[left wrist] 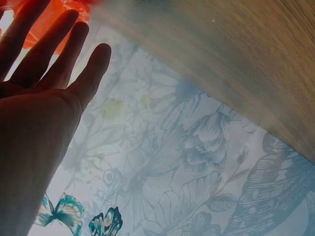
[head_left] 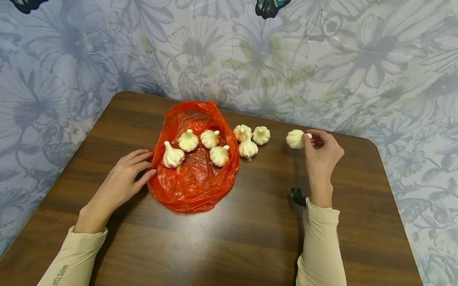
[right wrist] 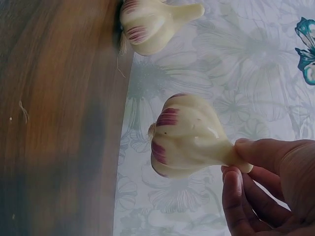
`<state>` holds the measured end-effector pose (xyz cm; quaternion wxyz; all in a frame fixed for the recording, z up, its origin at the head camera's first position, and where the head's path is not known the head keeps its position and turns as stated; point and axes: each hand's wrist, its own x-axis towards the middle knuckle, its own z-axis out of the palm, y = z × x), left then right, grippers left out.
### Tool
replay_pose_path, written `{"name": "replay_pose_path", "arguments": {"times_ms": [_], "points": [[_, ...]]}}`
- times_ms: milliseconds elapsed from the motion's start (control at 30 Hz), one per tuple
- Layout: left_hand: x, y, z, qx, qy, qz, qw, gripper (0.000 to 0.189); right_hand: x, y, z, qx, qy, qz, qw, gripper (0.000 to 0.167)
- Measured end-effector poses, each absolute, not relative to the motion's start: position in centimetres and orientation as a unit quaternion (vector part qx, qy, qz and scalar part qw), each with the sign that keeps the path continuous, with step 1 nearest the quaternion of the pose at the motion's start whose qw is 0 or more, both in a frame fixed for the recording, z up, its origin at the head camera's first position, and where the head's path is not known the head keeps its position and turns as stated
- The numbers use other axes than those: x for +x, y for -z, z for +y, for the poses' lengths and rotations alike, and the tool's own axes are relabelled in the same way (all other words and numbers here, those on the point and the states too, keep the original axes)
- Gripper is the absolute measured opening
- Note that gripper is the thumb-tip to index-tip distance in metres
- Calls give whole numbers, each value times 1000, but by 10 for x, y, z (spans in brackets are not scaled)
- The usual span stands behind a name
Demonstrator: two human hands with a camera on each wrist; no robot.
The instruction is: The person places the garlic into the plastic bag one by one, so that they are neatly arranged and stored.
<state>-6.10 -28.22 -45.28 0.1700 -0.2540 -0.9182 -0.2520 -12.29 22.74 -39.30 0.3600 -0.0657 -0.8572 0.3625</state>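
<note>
My right hand (head_left: 323,153) pinches a garlic bulb (head_left: 295,139) by its stem, above the table's right side. Seen from the right wrist, this bulb (right wrist: 189,135) has purple streaks, and its stem sits between thumb and fingertips. An open red plastic bag (head_left: 193,194) lies spread on the table, with several garlic bulbs (head_left: 219,156) inside. Fingers extended, my left hand (head_left: 123,176) touches the bag's left rim. In the left wrist view the left hand (left wrist: 42,93) has straight fingers, near a piece of the red bag (left wrist: 54,24).
Three more garlic bulbs (head_left: 261,135) stand in a cluster just right of the bag. The brown wooden table (head_left: 250,238) ends at a wall (head_left: 232,51) with floral paper. A black strap end (head_left: 298,197) juts out beside the right wrist.
</note>
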Motion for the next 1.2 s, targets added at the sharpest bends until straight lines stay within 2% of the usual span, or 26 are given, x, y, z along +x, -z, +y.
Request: {"name": "replay_pose_path", "arguments": {"times_ms": [200,633,1000,1200], "points": [[-62,451,-283,-262,249,-916,175,28,-119,392,223,-59,-376,-847,371,11],[-63,451,-280,-271,250,-912,176,30,-116,378,199,26,-392,-827,402,12],[-63,454,-282,-269,254,-913,174,28,-105,362,163,126,-409,-828,362,13],[-63,455,-282,-272,255,-911,177,26,-101,357,148,146,-417,-824,355,14]]}}
